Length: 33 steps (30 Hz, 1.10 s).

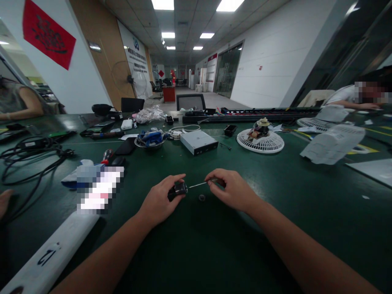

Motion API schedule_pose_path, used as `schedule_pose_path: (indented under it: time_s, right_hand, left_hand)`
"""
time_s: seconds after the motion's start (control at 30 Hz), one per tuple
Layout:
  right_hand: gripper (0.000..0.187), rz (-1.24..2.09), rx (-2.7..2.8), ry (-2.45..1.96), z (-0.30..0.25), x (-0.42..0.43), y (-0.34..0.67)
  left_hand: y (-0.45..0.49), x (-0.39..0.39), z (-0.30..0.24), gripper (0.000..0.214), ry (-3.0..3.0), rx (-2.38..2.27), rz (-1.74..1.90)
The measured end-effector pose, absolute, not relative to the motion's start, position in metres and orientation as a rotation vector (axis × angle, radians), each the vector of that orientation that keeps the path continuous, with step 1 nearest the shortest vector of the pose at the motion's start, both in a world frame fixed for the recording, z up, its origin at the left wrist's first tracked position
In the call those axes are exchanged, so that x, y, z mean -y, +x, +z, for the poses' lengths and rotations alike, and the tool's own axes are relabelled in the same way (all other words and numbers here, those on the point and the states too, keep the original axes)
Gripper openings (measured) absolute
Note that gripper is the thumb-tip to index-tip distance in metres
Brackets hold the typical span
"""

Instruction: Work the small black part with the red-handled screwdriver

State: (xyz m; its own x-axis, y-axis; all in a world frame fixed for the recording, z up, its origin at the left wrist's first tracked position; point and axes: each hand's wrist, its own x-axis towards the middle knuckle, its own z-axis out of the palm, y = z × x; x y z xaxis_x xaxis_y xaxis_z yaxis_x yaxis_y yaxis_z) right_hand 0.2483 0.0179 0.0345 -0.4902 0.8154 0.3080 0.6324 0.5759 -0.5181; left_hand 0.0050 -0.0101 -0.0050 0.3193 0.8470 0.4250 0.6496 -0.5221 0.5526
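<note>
My left hand [161, 200] is closed around a short black cylinder [178, 189] with a shiny rim, its end turned to the right. Between the thumb and fingers of my right hand [228, 188] is a thin metal rod [198, 185]. The rod's tip points left at the cylinder's end; whether they touch I cannot tell. Its rear part is mostly hidden by my fingers. A small round dark part [201, 198] lies on the green table [202, 253] between my hands.
Beyond my hands sit a grey disc drive [199, 142], a bowl [150, 143] with blue items and a white fan grille [260, 143]. On the left are black cables [30, 159], a red-handled tool [107, 156] and a long white bar [55, 253]. Other people sit at both sides.
</note>
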Motion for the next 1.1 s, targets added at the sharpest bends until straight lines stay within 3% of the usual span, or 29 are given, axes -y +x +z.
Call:
schedule_pose_path:
  time_s: [0.3,0.63,0.9,1.1]
  right_hand:
    - [0.025,0.291,2.332,-1.471,0.032,-0.020,0.247]
    - [0.038,0.799,2.191,-1.485,0.018,-0.016,0.232]
    - [0.012,0.804,2.147,-1.426,0.009,-0.019,0.228]
    - [0.018,1.093,1.867,-1.081,0.005,-0.014,0.222]
  left_hand:
    - [0.003,0.008,-0.006,0.052,2.291,-1.426,1.136]
    - [0.004,0.006,-0.007,0.053,2.227,-1.485,1.122]
    - [0.004,0.006,-0.007,0.055,2.229,-1.484,1.083]
    - [0.008,0.009,-0.008,0.055,2.286,-1.326,1.039]
